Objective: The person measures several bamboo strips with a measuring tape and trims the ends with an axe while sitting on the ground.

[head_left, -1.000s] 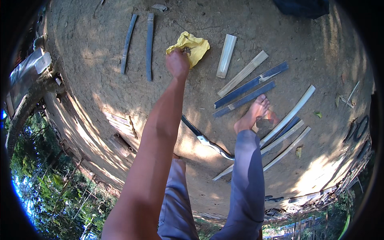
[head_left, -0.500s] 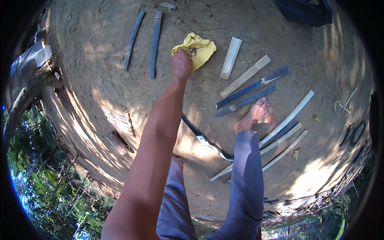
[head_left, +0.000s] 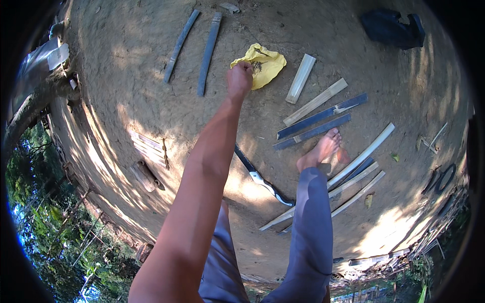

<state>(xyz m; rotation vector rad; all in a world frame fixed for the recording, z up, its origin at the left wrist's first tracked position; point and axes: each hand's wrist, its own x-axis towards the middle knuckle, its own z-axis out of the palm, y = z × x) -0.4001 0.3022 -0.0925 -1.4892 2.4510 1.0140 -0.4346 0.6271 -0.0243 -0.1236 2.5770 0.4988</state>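
My left hand [head_left: 240,80] is closed in a fist at the left edge of a crumpled yellow bag or sheet [head_left: 270,69] on the dirt ground. Its fingertips are turned away, so whatever they hold is hidden. Small dark slender pieces, perhaps nails, lie in a heap on the yellow material [head_left: 258,66]. Nothing of my right hand shows. A saw [head_left: 258,179] with a dark blade and a white-and-black handle lies between my legs, its blade end partly behind my forearm.
Two dark split-bamboo strips [head_left: 208,55] lie left of the yellow material. Pale and dark strips [head_left: 316,102] spread to its right, others [head_left: 361,156] by my bare right foot [head_left: 323,150]. A black bag [head_left: 391,29] is far right; slats [head_left: 150,148] lie left.
The whole view has shifted, so most things sit a little further right. My left hand stays closed at the edge of the yellow material, which keeps its shape.
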